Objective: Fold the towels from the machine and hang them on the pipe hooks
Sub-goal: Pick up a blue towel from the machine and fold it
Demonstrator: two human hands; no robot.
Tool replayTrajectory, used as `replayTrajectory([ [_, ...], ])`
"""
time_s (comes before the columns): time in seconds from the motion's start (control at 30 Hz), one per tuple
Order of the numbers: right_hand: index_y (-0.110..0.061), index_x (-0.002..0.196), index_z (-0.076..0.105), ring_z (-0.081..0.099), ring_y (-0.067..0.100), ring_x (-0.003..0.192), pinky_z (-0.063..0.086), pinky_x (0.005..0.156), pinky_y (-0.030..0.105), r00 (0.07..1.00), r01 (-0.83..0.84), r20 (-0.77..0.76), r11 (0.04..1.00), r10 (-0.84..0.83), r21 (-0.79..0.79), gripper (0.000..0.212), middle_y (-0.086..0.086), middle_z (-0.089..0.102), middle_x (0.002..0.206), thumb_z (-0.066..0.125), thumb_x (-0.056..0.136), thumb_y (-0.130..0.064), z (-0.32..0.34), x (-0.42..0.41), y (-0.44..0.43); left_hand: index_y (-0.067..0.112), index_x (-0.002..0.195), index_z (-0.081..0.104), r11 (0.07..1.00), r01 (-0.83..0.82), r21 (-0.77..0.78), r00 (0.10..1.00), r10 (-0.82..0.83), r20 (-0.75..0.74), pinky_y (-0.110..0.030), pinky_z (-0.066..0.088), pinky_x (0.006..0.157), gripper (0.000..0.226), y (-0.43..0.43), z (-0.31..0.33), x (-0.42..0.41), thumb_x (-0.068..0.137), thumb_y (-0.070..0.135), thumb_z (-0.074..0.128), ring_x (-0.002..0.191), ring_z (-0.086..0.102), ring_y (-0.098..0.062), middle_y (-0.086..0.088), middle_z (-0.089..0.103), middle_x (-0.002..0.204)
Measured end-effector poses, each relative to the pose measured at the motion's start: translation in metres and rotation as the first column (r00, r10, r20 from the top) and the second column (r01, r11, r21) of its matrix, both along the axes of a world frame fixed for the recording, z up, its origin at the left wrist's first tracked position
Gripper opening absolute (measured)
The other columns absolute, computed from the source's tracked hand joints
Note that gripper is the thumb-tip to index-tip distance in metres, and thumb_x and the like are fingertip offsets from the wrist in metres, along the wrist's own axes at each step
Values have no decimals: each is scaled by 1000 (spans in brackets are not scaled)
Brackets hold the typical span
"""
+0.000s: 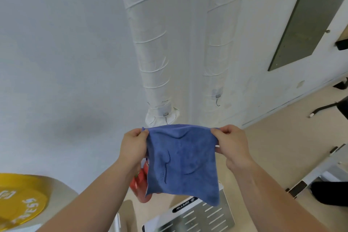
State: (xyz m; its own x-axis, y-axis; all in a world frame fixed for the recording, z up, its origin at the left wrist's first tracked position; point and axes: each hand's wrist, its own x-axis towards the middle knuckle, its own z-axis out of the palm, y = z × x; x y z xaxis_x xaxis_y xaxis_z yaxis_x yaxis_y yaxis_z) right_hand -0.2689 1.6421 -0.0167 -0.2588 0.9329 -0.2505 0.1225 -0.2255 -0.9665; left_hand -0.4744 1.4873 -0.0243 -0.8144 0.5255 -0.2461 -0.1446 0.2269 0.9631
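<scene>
**Head view.** A blue towel point(182, 162) hangs spread between two bare hands just below the foot of the nearer wrapped pipe point(148, 52), our landmark on the white wall. The left hand point(134, 145) holds the towel's upper corner below and left of the pipe's foot, thumb and curled fingers clamped on the cloth. The right hand point(232, 147) pinches the other upper corner the same way, below and right of the pipe. The lower edge falls free, with one bottom corner dangling over a white vented machine point(197, 214) that stands well below the pipe. A red object point(140, 184) shows behind the towel's left edge; we cannot tell what it is. A small wire hook point(166, 117) sits at the pipe's foot, just above the towel's top edge. A second hook point(217, 100) is on the neighbouring pipe to the right. Neither carries a towel.

We judge the fold to be the step in hand. The towel is stretched open and, as far as we can tell, not yet doubled. The next move, we think, calls for bringing the two pinched corners together so the halves meet evenly. The top edge then needs a firm grip while it is lifted to the near hook, since the limp cloth may slip askew if one corner sags.
</scene>
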Motion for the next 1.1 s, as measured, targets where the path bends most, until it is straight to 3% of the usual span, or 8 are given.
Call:
replayTrajectory([
  [0.1,-1,85,62,67,28,69,62,69,54,994,-101,-29,994,102,36,14,14,66,74,72,87,-11,3,-14,-24,-10,87,56,993,107,48,994,-106,-17,-44,40,60,51,0,7,22,85,40,61,68,48,-27,-13,51,71],
  [0.2,-9,86,63,73,37,78,60,76,56,978,-189,-72,975,198,114,12,16,73,78,74,87,-14,7,-27,-43,5,86,71,978,189,88,982,-186,-42,-44,47,63,32,2,18,43,95,33,60,70,57,-26,-27,64,77],
  [0.33,-14,95,64,75,27,85,61,78,38,934,-287,-171,945,313,158,14,8,75,84,70,90,-3,13,-38,-61,14,89,80,963,243,119,967,-230,-112,-33,51,66,27,4,28,66,101,15,56,73,66,-17,-17,76,84],
  [0.47,-14,99,73,75,15,88,56,78,21,879,-398,-211,902,427,169,32,-1,78,89,53,94,11,14,-35,-64,14,87,80,961,250,116,967,-242,-78,-27,51,61,26,4,30,67,101,18,59,70,67,-14,-13,75,78],
  [0.53,-19,97,75,73,11,84,55,78,20,862,-445,-169,873,479,201,41,-3,78,87,51,92,14,14,-32,-60,12,84,78,954,278,112,960,-272,-65,-29,48,59,27,3,28,64,101,20,60,66,61,-16,-12,70,72],
  [0.7,-17,91,77,63,3,89,47,79,11,878,-469,163,743,450,477,19,-6,58,99,73,85,0,9,-28,-43,8,80,76,951,302,69,953,-299,-50,-22,36,49,30,6,23,67,102,16,57,52,45,-11,2,55,56],
  [0.9,-25,84,72,57,13,105,40,90,16,824,-539,279,532,493,653,9,-14,66,93,76,81,-18,8,-22,-28,11,86,79,956,267,119,963,-268,-10,-44,47,68,29,11,18,57,101,21,57,77,61,-31,-35,68,91],
  [1.1,-35,78,68,57,11,95,44,79,16,848,-510,248,592,469,624,24,-17,63,85,84,78,-18,11,-24,-29,5,90,79,905,402,138,913,-408,16,-18,45,56,24,10,24,58,100,14,59,60,59,-7,0,69,67],
])
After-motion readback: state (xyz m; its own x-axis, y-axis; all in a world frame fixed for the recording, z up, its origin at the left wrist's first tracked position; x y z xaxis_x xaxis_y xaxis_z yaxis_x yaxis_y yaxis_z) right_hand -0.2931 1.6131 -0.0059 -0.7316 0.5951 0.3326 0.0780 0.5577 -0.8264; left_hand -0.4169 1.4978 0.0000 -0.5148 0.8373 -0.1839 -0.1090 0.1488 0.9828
